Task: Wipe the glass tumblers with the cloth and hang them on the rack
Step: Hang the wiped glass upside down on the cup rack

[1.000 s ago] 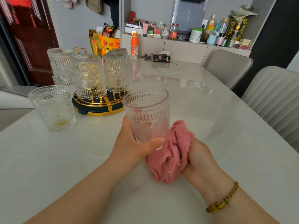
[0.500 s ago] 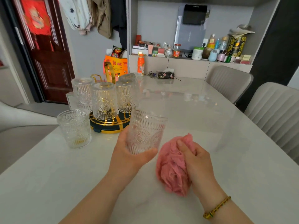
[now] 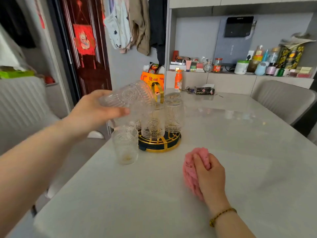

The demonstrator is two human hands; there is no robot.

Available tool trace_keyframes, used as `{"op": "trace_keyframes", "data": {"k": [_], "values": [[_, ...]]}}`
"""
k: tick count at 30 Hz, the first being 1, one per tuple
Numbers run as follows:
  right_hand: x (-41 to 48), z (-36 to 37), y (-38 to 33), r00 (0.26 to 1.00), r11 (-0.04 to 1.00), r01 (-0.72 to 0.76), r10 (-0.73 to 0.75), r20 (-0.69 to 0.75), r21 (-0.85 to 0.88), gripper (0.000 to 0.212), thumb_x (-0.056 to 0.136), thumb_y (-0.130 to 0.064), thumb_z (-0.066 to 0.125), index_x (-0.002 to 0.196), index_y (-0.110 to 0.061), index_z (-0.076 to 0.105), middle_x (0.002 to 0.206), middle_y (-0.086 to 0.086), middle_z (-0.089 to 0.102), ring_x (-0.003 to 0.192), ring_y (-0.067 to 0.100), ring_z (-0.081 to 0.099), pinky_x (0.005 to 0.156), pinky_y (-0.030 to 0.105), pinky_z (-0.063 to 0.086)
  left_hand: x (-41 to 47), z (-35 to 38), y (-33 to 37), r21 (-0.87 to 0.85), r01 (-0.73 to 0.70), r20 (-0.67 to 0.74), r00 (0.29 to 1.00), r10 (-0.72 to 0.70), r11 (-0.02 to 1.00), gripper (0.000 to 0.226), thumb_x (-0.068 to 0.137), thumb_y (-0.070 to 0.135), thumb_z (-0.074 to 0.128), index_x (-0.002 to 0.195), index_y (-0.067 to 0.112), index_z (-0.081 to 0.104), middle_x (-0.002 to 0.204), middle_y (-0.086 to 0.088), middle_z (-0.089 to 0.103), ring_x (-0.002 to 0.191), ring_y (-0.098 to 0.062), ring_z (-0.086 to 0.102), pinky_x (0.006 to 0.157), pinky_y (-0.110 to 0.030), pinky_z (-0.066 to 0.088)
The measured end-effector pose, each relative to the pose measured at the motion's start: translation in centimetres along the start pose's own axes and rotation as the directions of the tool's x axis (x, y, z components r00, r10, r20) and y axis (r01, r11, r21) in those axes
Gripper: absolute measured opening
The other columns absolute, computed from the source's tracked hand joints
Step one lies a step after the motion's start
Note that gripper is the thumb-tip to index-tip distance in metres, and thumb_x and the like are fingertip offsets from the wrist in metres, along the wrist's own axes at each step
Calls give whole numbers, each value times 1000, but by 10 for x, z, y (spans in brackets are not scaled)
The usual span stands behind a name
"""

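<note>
The left hand (image 3: pixel 93 110) grips a tilted tumbler (image 3: pixel 127 96) above the rack (image 3: pixel 159 143), fingers curled round it; right of the rack, the right hand (image 3: pixel 210 176) clutches the pink cloth (image 3: pixel 190 170) on the table (image 3: pixel 240 152); another tumbler (image 3: pixel 125 146) stands upright just left of the rack.

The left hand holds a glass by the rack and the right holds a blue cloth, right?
No: the head view shows a pink cloth, not blue. The left hand holds a glass by the rack; the right hand holds the cloth.
</note>
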State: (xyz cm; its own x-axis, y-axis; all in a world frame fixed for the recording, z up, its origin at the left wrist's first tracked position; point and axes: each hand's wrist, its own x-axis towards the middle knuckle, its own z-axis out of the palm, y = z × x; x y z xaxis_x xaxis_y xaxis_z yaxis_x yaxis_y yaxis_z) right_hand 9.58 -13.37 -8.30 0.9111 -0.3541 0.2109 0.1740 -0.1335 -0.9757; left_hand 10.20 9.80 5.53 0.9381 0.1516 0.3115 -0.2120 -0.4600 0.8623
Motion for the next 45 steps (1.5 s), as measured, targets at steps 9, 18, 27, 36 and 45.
{"op": "trace_keyframes", "data": {"k": [9, 18, 27, 36, 45], "values": [[4, -3, 3, 998, 999, 25, -23, 55, -37, 20, 88, -12, 54, 70, -19, 59, 69, 4, 62, 66, 17, 59, 50, 10, 44, 95, -11, 29, 307, 3, -122, 992, 36, 952, 81, 72, 31, 76, 136, 9, 32, 131, -9, 45, 117, -26, 46, 85, -30, 37], [11, -2, 9, 996, 999, 30, -27, 80, -33, 25, 84, -11, 59, 63, -24, 59, 59, 0, 60, 59, 14, 55, 48, 6, 40, 162, 21, 26, 519, 22, -103, 994, 37, 854, 88, 73, 38, 74, 142, 8, 28, 142, -12, 38, 129, -30, 38, 99, -37, 37], [16, 2, 18, 996, 1000, 15, -15, 93, 2, 25, 82, -14, 63, 66, -34, 62, 63, -24, 65, 62, -8, 57, 56, 5, 42, 192, 52, 23, 654, -20, -17, 999, 40, 756, 92, 73, 36, 74, 143, 5, 23, 144, -17, 34, 130, -35, 36, 102, -43, 36], [18, 1, 24, 998, 1000, 28, -29, 53, 9, 38, 78, -10, 67, 49, -35, 64, 61, -10, 65, 52, 1, 54, 50, 7, 41, 201, 85, -5, 718, -75, 140, 989, -38, 692, 75, 74, 30, 74, 135, 4, 38, 138, -15, 42, 126, -34, 40, 99, -40, 36], [19, 2, 24, 998, 1000, 3, -5, 61, 25, 20, 76, -32, 68, 58, -40, 67, 64, -17, 66, 58, 1, 57, 54, 13, 46, 215, 90, -29, 736, -112, 234, 968, -95, 668, 67, 79, 29, 70, 135, 5, 42, 141, -13, 41, 131, -31, 37, 108, -40, 29]]}}
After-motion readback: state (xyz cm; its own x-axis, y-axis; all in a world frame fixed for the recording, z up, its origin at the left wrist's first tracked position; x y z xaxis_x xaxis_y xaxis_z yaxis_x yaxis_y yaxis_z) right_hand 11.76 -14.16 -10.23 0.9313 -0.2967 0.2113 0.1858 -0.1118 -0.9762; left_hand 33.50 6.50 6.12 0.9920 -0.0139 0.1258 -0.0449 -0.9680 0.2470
